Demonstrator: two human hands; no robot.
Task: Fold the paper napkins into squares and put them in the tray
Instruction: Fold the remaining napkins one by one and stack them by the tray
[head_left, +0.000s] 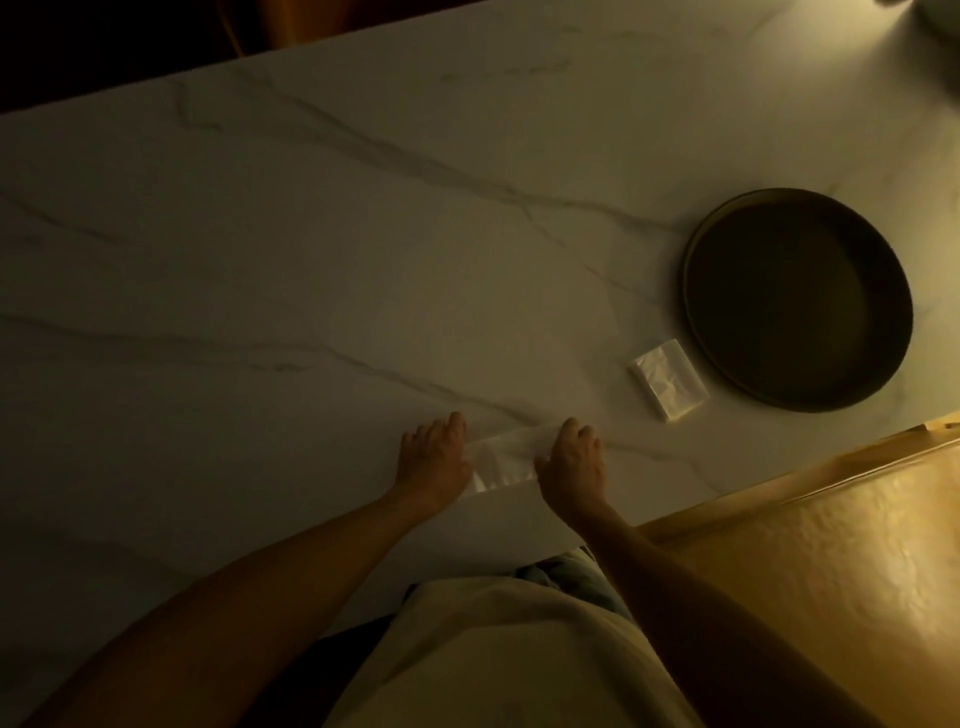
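Observation:
A white paper napkin (503, 453) lies flat near the front edge of the marble table (322, 249), between my two hands. My left hand (432, 457) rests palm down on its left end. My right hand (571, 462) lies on its right end, fingers over the paper. A pack of napkins in clear wrap (668, 379) sits to the right, just beside the round dark tray (698, 291). Nothing is visible inside the tray.
The room is dim. The table's right end drops off to a golden-brown floor (831, 545) right of my right arm. A pale object (940, 13) sits at the far right corner.

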